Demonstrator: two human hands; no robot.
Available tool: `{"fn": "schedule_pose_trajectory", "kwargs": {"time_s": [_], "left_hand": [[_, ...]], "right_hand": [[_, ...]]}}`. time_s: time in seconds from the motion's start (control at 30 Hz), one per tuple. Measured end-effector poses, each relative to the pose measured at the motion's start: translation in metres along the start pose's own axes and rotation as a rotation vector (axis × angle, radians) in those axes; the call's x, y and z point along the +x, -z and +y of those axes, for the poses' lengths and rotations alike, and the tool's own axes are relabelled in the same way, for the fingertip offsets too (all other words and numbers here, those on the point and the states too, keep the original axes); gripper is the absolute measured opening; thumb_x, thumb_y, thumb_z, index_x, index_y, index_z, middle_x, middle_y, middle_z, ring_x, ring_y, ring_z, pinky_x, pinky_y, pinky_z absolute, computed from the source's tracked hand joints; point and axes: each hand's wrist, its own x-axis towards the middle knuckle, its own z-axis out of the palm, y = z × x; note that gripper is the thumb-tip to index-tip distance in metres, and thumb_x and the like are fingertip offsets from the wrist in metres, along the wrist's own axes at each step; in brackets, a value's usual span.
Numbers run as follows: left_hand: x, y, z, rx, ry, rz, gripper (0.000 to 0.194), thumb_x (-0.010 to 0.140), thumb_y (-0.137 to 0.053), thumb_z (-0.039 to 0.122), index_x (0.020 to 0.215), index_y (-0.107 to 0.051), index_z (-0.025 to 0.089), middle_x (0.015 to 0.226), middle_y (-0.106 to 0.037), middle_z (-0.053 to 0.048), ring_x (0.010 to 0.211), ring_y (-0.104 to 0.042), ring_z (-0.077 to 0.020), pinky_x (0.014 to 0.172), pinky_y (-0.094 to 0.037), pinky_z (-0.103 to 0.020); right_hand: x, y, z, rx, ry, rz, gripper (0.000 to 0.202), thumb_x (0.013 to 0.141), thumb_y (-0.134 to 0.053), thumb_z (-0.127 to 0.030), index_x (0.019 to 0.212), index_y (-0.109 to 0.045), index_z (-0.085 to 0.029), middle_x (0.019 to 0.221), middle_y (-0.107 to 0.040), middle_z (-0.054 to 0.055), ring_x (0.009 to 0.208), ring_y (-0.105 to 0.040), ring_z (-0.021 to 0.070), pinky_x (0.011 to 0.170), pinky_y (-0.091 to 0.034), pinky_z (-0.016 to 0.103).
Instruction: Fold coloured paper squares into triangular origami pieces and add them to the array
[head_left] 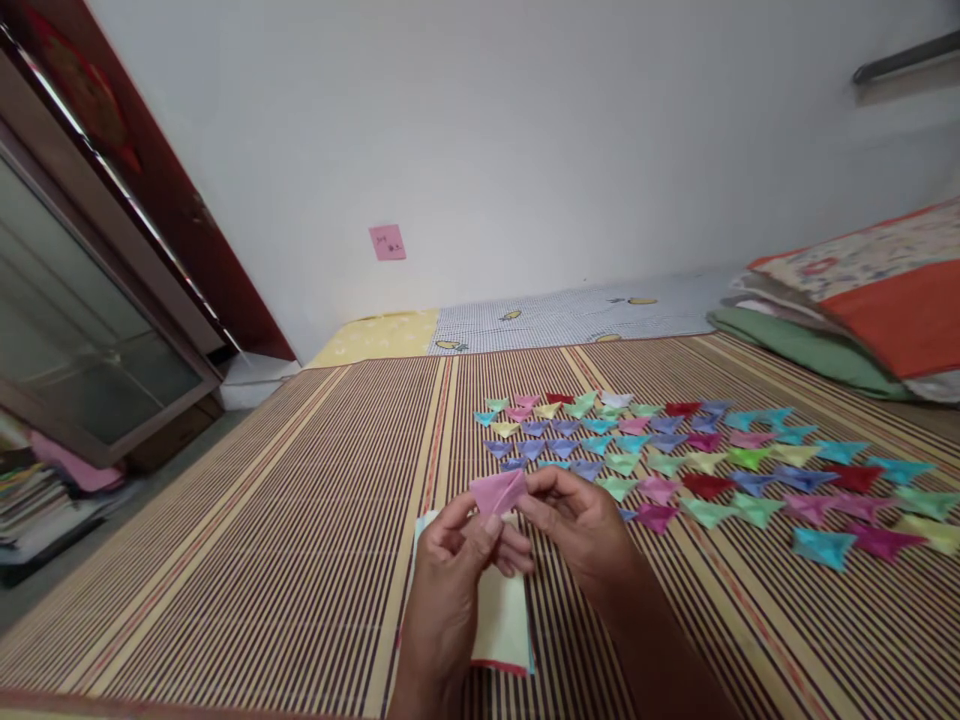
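My left hand point(448, 585) has thumb and fingers clamped on one folded pink paper point(493, 490), gripping it low down where it narrows. My right hand point(591, 530) has thumb and forefinger pinched together at its right corner, the other fingers curled in. So the paper sits between my two sets of fingertips, wide edge up, held clear of the mat.

Below my left hand lies one stack of paper sheets point(501, 622), pale yellow on top, with red and blue edges peeking out; I can't tell how many sheets are in it.

Ahead and to my right, the folded paper shapes point(707, 512) spread in rough rows. I make it more than fifty, though the far ones crowd too closely for an exact count. Four are deep red, one is white, and the nearest row has three: blue, magenta and yellow.

All of it rests on one striped mat point(285, 520). Past its far edge are two cloths, a yellow cloth point(382, 335) and a checked cloth point(555, 312), with one pile of bedding point(900, 310) at right. One pink note point(387, 242) is on the wall point(525, 150).
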Motion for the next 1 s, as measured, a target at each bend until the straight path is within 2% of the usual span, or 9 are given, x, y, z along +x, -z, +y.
{"fn": "schedule_pose_trajectory", "kwargs": {"time_s": [0.1,0.17,0.3,0.37,0.43,0.5,0.63,0.83,1.0], "left_hand": [[-0.002,-0.002,0.004,-0.111,0.062,-0.025,0.029,0.08,-0.083,0.032,0.105,-0.079,0.016,0.08,-0.08,-0.007,0.057,-0.071,-0.0116,0.051,-0.051,-0.016],[-0.002,-0.001,0.005,-0.132,0.059,-0.023,0.028,0.078,-0.085,0.031,0.101,-0.081,0.016,0.088,-0.081,-0.01,0.065,-0.075,-0.014,0.058,-0.056,-0.017],[-0.001,0.008,0.002,0.028,-0.06,0.064,0.02,0.081,-0.082,0.03,0.097,-0.082,0.017,0.096,-0.082,-0.01,0.084,-0.078,-0.0186,0.08,-0.062,-0.024],[-0.001,0.012,0.001,0.149,-0.129,0.108,0.018,0.083,-0.08,0.03,0.098,-0.083,0.019,0.098,-0.083,-0.009,0.088,-0.078,-0.0195,0.083,-0.062,-0.026],[-0.001,0.013,0.001,0.232,-0.181,0.128,0.017,0.084,-0.079,0.03,0.098,-0.083,0.021,0.098,-0.083,-0.008,0.088,-0.078,-0.0197,0.082,-0.062,-0.027],[-0.002,0.013,0.003,0.284,-0.221,0.13,0.016,0.085,-0.078,0.03,0.097,-0.083,0.022,0.095,-0.082,-0.007,0.086,-0.077,-0.0195,0.081,-0.062,-0.027],[-0.004,0.008,0.006,0.394,-0.3,0.121,0.011,0.087,-0.077,0.03,0.091,-0.083,0.022,0.092,-0.081,-0.005,0.084,-0.074,-0.0173,0.08,-0.061,-0.026],[-0.008,0.007,0.004,0.53,-0.354,0.15,0.014,0.092,-0.071,0.032,0.091,-0.079,0.021,0.085,-0.077,-0.003,0.082,-0.073,-0.0167,0.076,-0.059,-0.024],[-0.009,0.005,0.001,0.542,-0.396,0.235,0.014,0.091,-0.071,0.034,0.094,-0.073,0.021,0.086,-0.074,-0.002,0.077,-0.072,-0.0155,0.07,-0.057,-0.023]], "right_hand": [[0.001,-0.003,0.004,0.006,0.052,-0.019,0.004,0.087,-0.074,-0.027,0.086,-0.073,-0.023,0.082,-0.073,0.0,0.078,-0.068,0.0155,0.073,-0.053,0.028],[0.001,-0.002,0.006,0.001,0.079,-0.044,0.003,0.087,-0.073,-0.026,0.088,-0.074,-0.024,0.084,-0.074,0.001,0.081,-0.07,0.0168,0.075,-0.054,0.029],[-0.001,0.003,-0.002,-0.163,0.088,-0.018,0.026,0.09,-0.065,-0.02,0.114,-0.072,-0.027,0.105,-0.074,0.005,0.093,-0.07,0.0202,0.083,-0.055,0.035],[-0.003,0.004,-0.012,-0.267,0.145,-0.032,0.034,0.09,-0.061,-0.017,0.121,-0.07,-0.028,0.115,-0.07,0.007,0.104,-0.067,0.0223,0.089,-0.054,0.039],[-0.006,0.004,-0.022,-0.331,0.225,-0.094,0.031,0.087,-0.064,-0.014,0.112,-0.074,-0.028,0.116,-0.068,0.007,0.11,-0.064,0.0239,0.093,-0.052,0.04],[-0.007,0.001,-0.028,-0.371,0.25,-0.126,0.024,0.086,-0.068,-0.014,0.103,-0.076,-0.028,0.11,-0.067,0.005,0.108,-0.064,0.0233,0.094,-0.051,0.04],[-0.008,-0.005,-0.028,-0.345,0.252,-0.041,0.007,0.091,-0.07,-0.021,0.089,-0.076,-0.025,0.099,-0.066,0.004,0.098,-0.065,0.0209,0.085,-0.051,0.036],[-0.008,-0.011,-0.022,-0.273,0.193,-0.032,0.013,0.093,-0.069,-0.025,0.081,-0.07,-0.022,0.082,-0.065,0.001,0.079,-0.063,0.0172,0.072,-0.05,0.032],[-0.01,-0.014,-0.022,-0.303,0.177,-0.014,0.016,0.093,-0.068,-0.025,0.078,-0.067,-0.02,0.079,-0.064,0.001,0.075,-0.061,0.0165,0.069,-0.049,0.031]]}}
